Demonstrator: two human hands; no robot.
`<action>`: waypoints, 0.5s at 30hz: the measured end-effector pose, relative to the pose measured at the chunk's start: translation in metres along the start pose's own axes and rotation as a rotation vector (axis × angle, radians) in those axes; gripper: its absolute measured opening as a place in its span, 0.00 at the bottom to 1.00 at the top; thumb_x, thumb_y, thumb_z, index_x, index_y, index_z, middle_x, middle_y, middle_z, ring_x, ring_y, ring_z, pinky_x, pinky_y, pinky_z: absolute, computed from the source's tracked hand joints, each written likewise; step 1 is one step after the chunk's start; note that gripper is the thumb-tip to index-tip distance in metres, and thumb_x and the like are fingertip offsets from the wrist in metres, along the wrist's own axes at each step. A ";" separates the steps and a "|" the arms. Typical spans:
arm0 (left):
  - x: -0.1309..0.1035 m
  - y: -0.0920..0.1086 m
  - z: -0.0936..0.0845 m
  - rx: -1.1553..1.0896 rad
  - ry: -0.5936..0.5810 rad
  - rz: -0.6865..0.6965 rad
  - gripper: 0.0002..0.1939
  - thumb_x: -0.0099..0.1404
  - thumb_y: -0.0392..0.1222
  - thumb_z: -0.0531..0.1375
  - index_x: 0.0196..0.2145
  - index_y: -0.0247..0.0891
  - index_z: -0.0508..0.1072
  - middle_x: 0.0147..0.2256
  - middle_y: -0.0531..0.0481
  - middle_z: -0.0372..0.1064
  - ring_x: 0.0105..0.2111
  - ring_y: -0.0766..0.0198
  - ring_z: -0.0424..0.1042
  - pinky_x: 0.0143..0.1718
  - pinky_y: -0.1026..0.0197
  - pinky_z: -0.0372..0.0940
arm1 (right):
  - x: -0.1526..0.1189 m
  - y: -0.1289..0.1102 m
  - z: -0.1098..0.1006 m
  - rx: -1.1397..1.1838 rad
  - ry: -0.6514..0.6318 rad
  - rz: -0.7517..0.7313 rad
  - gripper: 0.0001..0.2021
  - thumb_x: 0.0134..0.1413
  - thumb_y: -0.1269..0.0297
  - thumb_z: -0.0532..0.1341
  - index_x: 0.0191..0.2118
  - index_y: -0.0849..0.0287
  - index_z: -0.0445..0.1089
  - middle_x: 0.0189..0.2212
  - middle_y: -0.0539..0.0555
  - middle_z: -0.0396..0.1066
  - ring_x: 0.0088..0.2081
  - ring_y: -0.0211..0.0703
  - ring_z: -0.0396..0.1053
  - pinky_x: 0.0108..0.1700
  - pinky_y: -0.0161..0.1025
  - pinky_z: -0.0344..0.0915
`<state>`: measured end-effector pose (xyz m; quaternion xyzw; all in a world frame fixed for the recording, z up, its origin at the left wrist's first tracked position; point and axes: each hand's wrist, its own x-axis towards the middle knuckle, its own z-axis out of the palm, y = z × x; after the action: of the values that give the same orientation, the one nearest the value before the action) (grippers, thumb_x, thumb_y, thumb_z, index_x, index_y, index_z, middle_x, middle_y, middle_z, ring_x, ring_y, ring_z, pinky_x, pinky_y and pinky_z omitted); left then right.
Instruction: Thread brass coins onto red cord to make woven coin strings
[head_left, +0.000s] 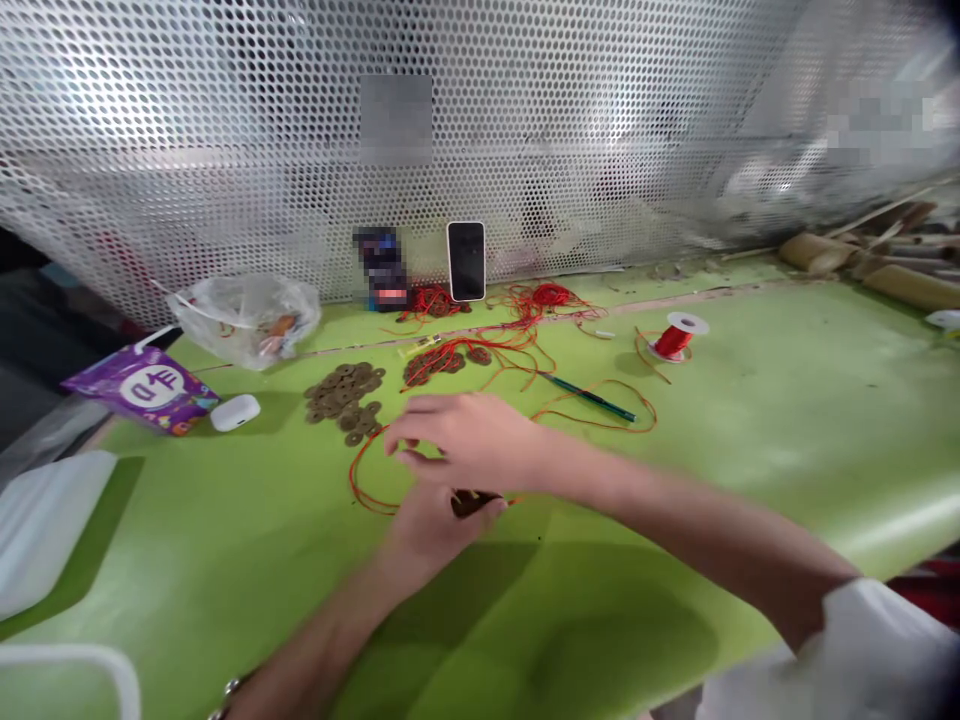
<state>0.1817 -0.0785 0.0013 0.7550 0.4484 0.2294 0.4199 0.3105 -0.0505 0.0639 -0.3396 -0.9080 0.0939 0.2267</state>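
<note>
My left hand (439, 525) is closed around a dark brown piece (472, 502), mostly hidden by the fingers, with small pale yellowish bits on it. Just above and partly over it, my right hand (465, 435) reaches across from the right. Its fingers are curved, with a small gap between thumb and fingertips. A red cord (354, 480) loops on the left, from near the right fingertips down to the left hand. Beyond the right fingertips lies a pile of brown coins with holes (345, 392). More coins (431, 368) lie behind the right hand, with red cords over them.
A dark green pen-like tool (592, 397) lies within a cord loop. A spool of red cord (673, 340) stands to the right. Farther back are a phone (466, 262) and a clear plastic bag (244, 318). A purple packet (150, 385) and white case (235, 412) sit left.
</note>
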 end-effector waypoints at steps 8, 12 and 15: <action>-0.002 -0.002 0.003 -0.073 -0.134 -0.059 0.08 0.59 0.42 0.59 0.27 0.36 0.74 0.22 0.53 0.69 0.21 0.67 0.65 0.22 0.67 0.57 | 0.095 0.025 0.051 -0.086 -0.203 0.068 0.07 0.57 0.67 0.61 0.40 0.60 0.74 0.42 0.53 0.71 0.40 0.41 0.68 0.29 0.33 0.57; -0.004 -0.007 0.006 -0.114 -0.147 -0.075 0.07 0.58 0.41 0.59 0.29 0.35 0.75 0.23 0.52 0.70 0.22 0.66 0.67 0.23 0.67 0.58 | 0.112 0.028 0.064 -0.125 -0.265 0.092 0.07 0.54 0.65 0.64 0.39 0.60 0.74 0.44 0.57 0.71 0.41 0.45 0.69 0.32 0.35 0.60; -0.005 -0.007 0.006 -0.123 -0.150 -0.083 0.07 0.57 0.41 0.59 0.29 0.35 0.75 0.22 0.52 0.71 0.22 0.65 0.68 0.23 0.66 0.59 | 0.115 0.030 0.069 -0.114 -0.292 0.086 0.07 0.54 0.65 0.64 0.39 0.61 0.74 0.43 0.58 0.71 0.41 0.48 0.69 0.33 0.36 0.62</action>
<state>0.1806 -0.0838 -0.0080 0.7237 0.4316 0.1816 0.5070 0.2185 0.0464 0.0338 -0.3734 -0.9197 0.1004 0.0684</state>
